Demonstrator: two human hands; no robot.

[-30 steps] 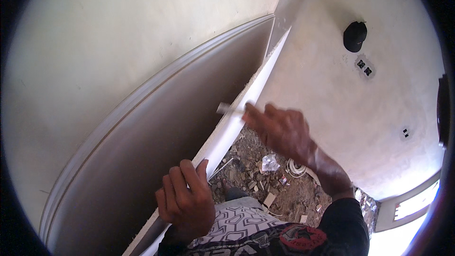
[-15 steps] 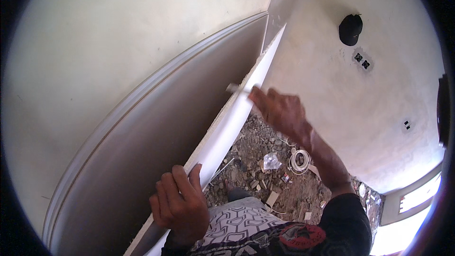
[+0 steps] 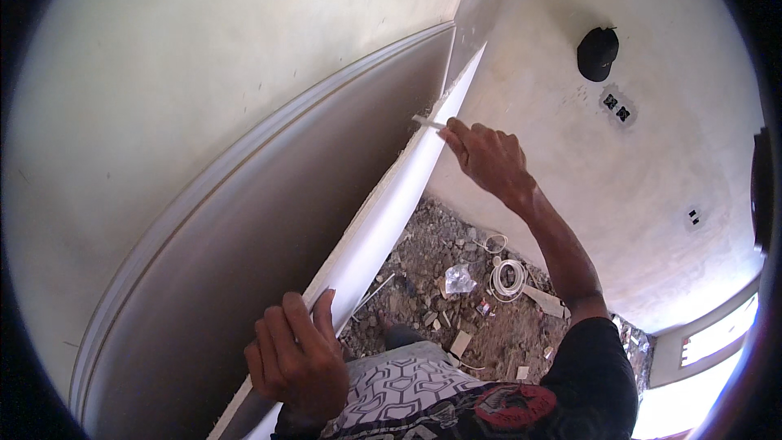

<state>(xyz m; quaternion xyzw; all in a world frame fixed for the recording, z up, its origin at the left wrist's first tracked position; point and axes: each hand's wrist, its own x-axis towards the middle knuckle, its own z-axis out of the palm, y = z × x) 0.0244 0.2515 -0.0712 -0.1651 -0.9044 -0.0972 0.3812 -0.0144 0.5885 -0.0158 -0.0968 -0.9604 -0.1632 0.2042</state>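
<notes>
A white board [image 3: 371, 257], which looks like plasterboard, stands on edge and runs diagonally away from me, its cut upper edge rough and pale. My left hand [image 3: 300, 358] is closed over that edge at the near end, fingers on the left side and thumb on the white face. Farther along, my right hand [image 3: 490, 161] grips a thin, flat, light-coloured blade [image 3: 428, 121]. The blade lies across the board's edge, its tip sticking out on the left side. Its handle is hidden in my fingers, so its exact kind does not show.
Left of the board, a large grey panel [image 3: 269, 220] with a pale trim strip stands against the plastered wall [image 3: 163, 73]. A black cap [image 3: 598, 54] hangs on the right wall above electrical boxes [image 3: 617, 108]. Rubble, a white cable coil [image 3: 508, 279] and a clear plastic bag [image 3: 459, 279] cover the floor.
My right hand and the blade have moved away from me, farther up along the board's edge. My left hand keeps its grip at the near end.
</notes>
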